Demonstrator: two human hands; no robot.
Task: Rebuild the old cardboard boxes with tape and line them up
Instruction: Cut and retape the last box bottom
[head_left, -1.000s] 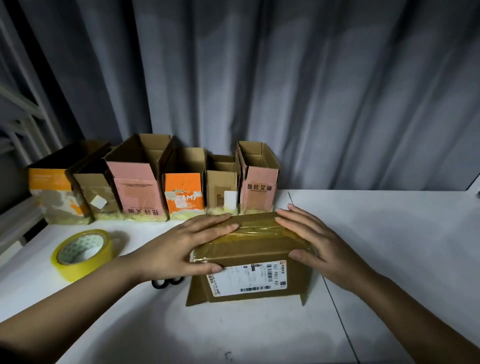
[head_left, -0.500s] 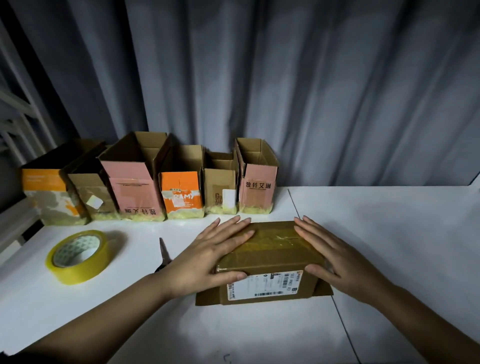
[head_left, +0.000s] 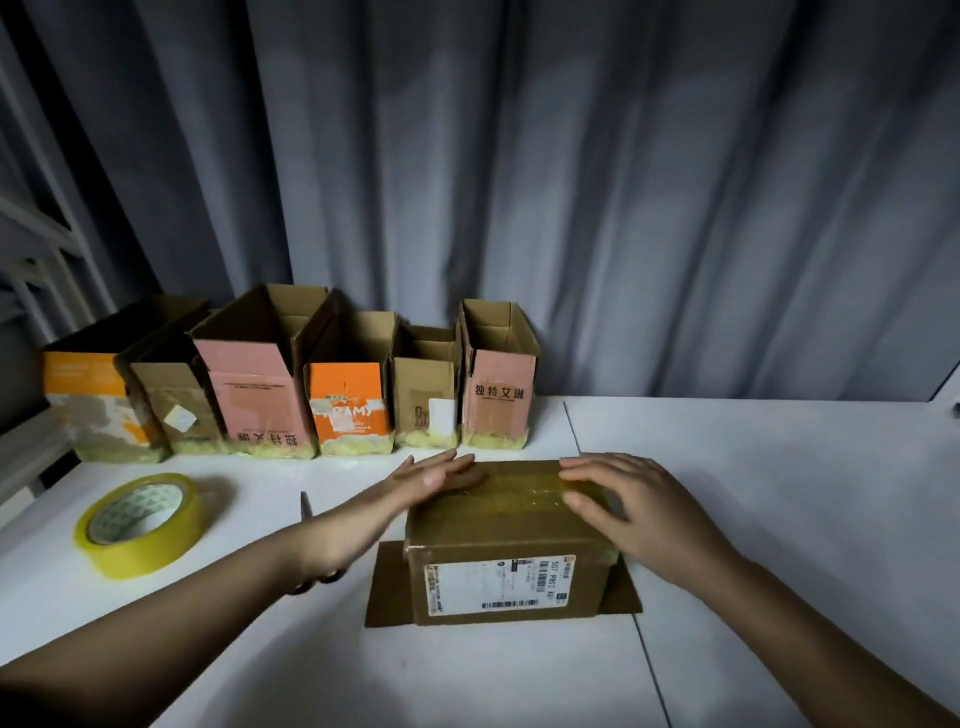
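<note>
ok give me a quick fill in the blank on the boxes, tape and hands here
1. Both hands, left hand and right hand, press on the ____ of the brown box.
2. The finished boxes at the curtain number ____.
3. The tape roll is coloured ____.

Missing words: top; six; yellow

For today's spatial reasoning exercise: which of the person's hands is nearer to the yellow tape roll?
Left. The left hand rests on the taped box's left top edge, on the side facing the tape roll. The right hand lies on the box's far right side.
</note>
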